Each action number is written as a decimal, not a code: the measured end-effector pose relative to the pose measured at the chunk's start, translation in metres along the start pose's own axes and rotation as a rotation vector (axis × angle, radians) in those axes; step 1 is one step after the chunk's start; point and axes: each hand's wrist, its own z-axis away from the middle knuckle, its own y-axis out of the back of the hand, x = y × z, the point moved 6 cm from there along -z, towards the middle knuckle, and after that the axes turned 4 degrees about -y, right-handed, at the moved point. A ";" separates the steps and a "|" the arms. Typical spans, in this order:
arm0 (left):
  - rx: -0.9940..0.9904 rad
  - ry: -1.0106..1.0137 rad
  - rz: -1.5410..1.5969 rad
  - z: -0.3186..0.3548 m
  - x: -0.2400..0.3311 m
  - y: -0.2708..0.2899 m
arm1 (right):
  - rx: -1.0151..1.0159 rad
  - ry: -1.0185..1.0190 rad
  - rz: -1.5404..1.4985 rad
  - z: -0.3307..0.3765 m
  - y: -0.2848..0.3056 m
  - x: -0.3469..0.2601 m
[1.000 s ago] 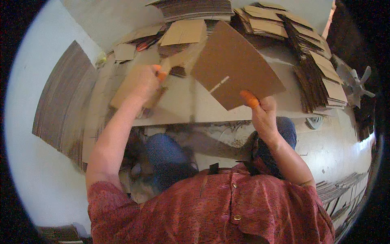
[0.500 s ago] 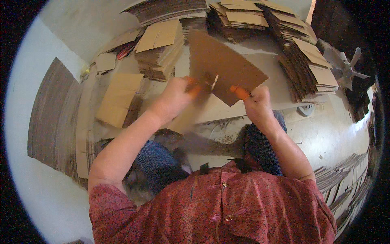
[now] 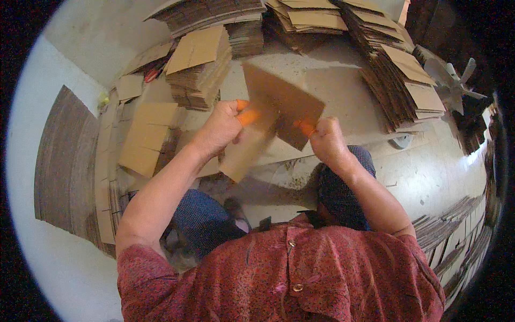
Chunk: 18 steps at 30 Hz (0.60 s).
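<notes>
My left hand [image 3: 219, 124], with orange covers on its fingers, is closed on a light tan cardboard piece [image 3: 242, 156] that slants down toward my lap. My right hand [image 3: 329, 141], also with orange on its fingers, grips the lower right part of a darker brown cardboard piece [image 3: 281, 95], which tilts up and away from me. The two pieces meet or cross between my hands; blur hides whether they are joined there. Both are held above the pale work surface [image 3: 343, 99].
Beyond my left hand stands a stack of slotted cardboard pieces [image 3: 198, 64]; another cardboard stack [image 3: 147, 134] is nearer on the left. More cardboard stacks [image 3: 410, 70] line the far and right sides. A grey fan [image 3: 460, 86] stands at far right. Something red [image 3: 152, 75] lies at far left.
The brown cardboard piece has come lower and toward me, with my right hand slightly lower and left. The light piece in my left hand, smeared before, now shows more clearly.
</notes>
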 end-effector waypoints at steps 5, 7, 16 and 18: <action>0.070 -0.232 -0.041 -0.024 -0.006 0.032 | -0.063 -0.155 -0.095 -0.009 -0.025 0.051; 0.403 -0.450 -0.337 -0.038 -0.027 0.082 | 0.018 -0.085 -0.145 -0.014 -0.002 0.015; 0.634 -0.337 -1.364 -0.117 -0.035 0.162 | 0.100 -0.034 -0.123 -0.032 0.012 0.022; 0.498 -0.219 -1.320 -0.126 -0.039 0.165 | 0.317 0.063 -0.061 -0.028 0.029 0.019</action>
